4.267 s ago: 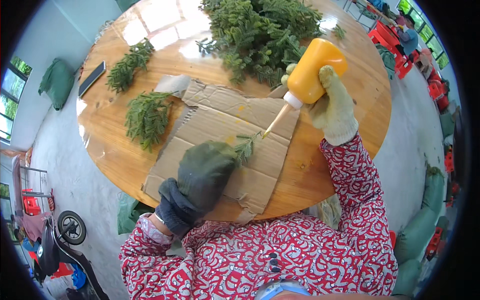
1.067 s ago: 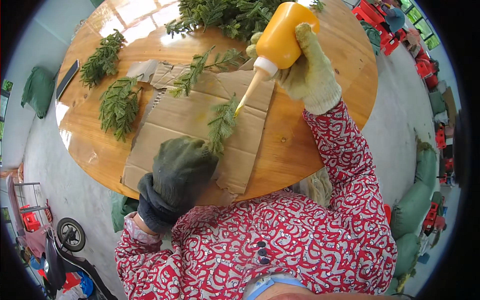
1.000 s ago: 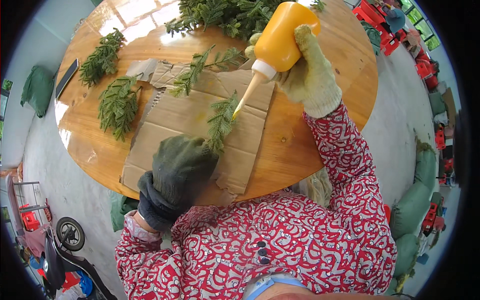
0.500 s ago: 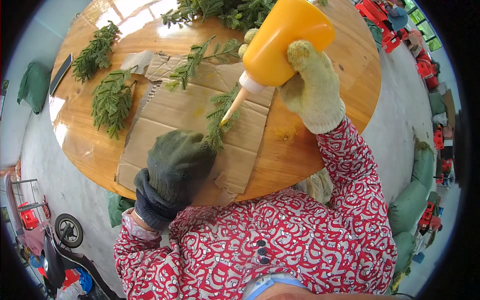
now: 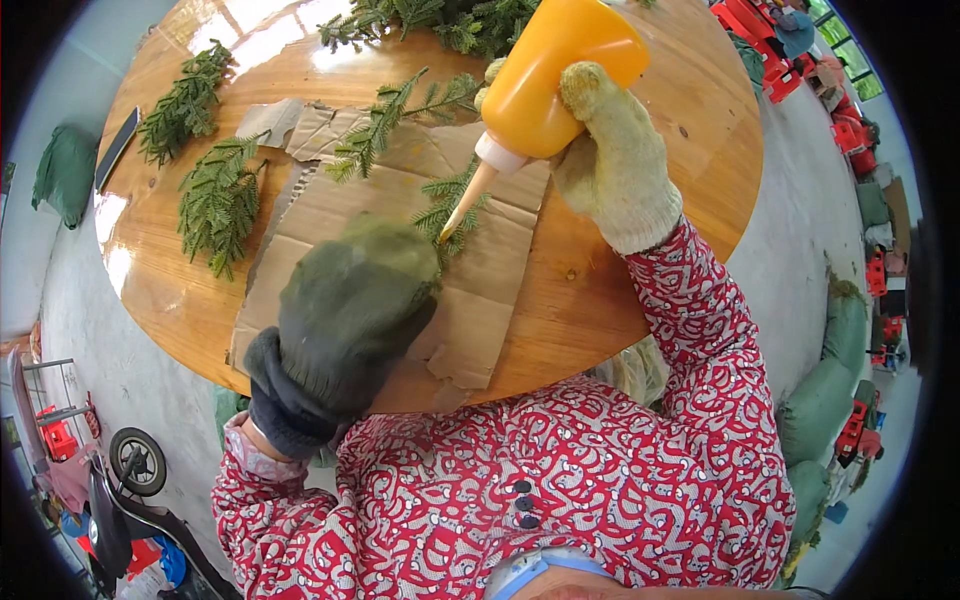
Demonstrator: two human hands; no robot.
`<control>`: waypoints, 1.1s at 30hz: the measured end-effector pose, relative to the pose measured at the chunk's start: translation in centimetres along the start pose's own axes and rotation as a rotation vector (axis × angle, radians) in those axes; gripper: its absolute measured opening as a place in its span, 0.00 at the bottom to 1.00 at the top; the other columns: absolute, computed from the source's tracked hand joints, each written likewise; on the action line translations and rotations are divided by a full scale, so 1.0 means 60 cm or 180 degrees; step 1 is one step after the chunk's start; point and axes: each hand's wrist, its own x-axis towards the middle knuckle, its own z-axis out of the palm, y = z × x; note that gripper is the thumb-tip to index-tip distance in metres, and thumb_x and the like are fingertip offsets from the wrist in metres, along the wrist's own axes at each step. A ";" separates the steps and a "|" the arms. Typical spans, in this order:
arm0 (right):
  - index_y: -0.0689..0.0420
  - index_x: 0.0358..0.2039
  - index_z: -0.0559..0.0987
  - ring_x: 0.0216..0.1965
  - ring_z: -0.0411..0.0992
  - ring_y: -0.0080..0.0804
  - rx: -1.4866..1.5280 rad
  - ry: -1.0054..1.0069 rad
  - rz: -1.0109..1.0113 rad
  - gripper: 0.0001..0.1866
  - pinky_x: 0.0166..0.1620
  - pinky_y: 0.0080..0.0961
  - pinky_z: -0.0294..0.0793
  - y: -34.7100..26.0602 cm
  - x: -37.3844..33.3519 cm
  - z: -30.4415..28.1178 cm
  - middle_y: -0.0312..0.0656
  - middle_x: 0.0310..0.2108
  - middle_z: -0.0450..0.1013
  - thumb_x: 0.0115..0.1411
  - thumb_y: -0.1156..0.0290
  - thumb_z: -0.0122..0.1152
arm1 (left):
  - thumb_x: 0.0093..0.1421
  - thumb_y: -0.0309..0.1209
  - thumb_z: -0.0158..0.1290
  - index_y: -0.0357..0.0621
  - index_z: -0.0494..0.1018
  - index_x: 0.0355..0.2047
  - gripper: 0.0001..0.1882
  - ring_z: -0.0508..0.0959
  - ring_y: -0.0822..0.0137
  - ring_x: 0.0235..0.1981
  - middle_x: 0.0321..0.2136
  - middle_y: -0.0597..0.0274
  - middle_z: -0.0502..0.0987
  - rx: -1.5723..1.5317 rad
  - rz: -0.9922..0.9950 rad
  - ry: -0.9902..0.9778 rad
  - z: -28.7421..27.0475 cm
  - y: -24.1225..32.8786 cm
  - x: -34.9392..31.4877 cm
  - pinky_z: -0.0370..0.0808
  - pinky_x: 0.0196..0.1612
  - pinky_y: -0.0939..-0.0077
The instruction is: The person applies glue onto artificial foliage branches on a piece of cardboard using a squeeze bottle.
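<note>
My right hand (image 5: 620,165), in a cream knit glove, grips a yellow squeeze bottle (image 5: 560,85) tilted nozzle-down. Its long, pale nozzle (image 5: 468,205) touches a small green fir sprig (image 5: 448,205) above a sheet of brown cardboard (image 5: 400,220). My left hand (image 5: 355,300), in a dark glove, is closed at the sprig's near end; the glove hides the fingertips and is slightly blurred. Another fir sprig (image 5: 375,130) lies across the cardboard's far part.
Two fir branches, one upper (image 5: 185,105) and one lower (image 5: 220,205), lie on the round wooden table (image 5: 590,290) left of the cardboard. A fir pile (image 5: 470,25) sits at the far edge. A flat dark object (image 5: 118,148) rests at the left edge. Green sacks (image 5: 820,410) stand on the right.
My left hand has shifted up and slightly left, and the near end of the sprig has moved with it. The bottle and my right hand have moved slightly left.
</note>
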 end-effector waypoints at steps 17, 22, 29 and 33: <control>0.62 0.59 0.64 0.53 0.71 0.47 -0.0329 -0.0122 -0.0375 0.29 0.56 0.42 0.71 -0.033 0.010 0.009 0.52 0.53 0.70 0.66 0.55 0.53 | 0.52 0.29 0.56 0.47 0.77 0.42 0.15 0.76 0.51 0.48 0.44 0.53 0.77 -0.0362 -0.0001 0.0037 0.043 -0.039 0.003 0.69 0.53 0.56; 0.63 0.59 0.64 0.53 0.71 0.46 -0.0341 -0.0111 -0.0428 0.28 0.56 0.41 0.71 -0.035 0.006 0.015 0.52 0.53 0.70 0.66 0.55 0.53 | 0.51 0.29 0.56 0.47 0.77 0.42 0.16 0.76 0.51 0.47 0.43 0.53 0.77 -0.0361 0.0088 0.0073 0.044 -0.036 0.005 0.70 0.52 0.56; 0.63 0.58 0.64 0.53 0.71 0.45 -0.0302 -0.0016 -0.0470 0.28 0.56 0.40 0.71 -0.036 -0.001 0.016 0.52 0.53 0.70 0.66 0.55 0.52 | 0.51 0.27 0.57 0.45 0.77 0.40 0.14 0.76 0.50 0.46 0.42 0.52 0.78 -0.0510 -0.0053 0.0110 0.035 -0.022 0.016 0.70 0.52 0.56; 0.63 0.58 0.64 0.53 0.71 0.45 -0.0286 0.0020 -0.0488 0.28 0.56 0.39 0.71 -0.033 -0.003 0.015 0.52 0.53 0.70 0.66 0.55 0.52 | 0.50 0.26 0.58 0.43 0.78 0.40 0.15 0.76 0.49 0.46 0.41 0.51 0.78 -0.0557 -0.0095 0.0062 0.034 -0.022 0.016 0.70 0.54 0.54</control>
